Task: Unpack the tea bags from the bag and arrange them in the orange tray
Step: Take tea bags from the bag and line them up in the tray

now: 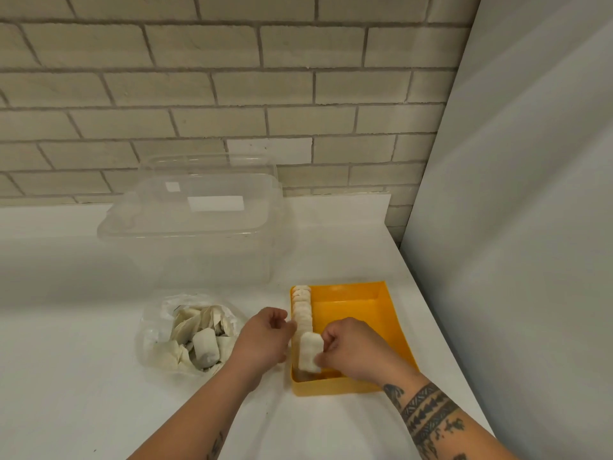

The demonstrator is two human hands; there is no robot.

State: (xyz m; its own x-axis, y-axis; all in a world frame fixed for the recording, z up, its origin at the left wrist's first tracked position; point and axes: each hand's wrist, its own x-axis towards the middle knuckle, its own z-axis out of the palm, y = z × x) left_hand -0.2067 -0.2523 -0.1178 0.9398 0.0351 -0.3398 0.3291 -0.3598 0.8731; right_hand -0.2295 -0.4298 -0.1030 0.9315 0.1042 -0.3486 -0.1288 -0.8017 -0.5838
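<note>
Right hand pinches a tea bag at the near end of the row along the left wall of the orange tray. Left hand curls beside it, grip unclear; plastic bag lies left.

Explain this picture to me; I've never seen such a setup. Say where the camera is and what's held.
No machine: a person works bare-handed, filmed by one head-worn camera looking down. On the white counter sit an orange tray, a clear plastic bag of tea bags left of it, and a clear container behind. A row of tea bags stands along the tray's left wall. The right hand pinches one tea bag at the row's near end. The left hand is beside the row; whether it grips anything is unclear.
</note>
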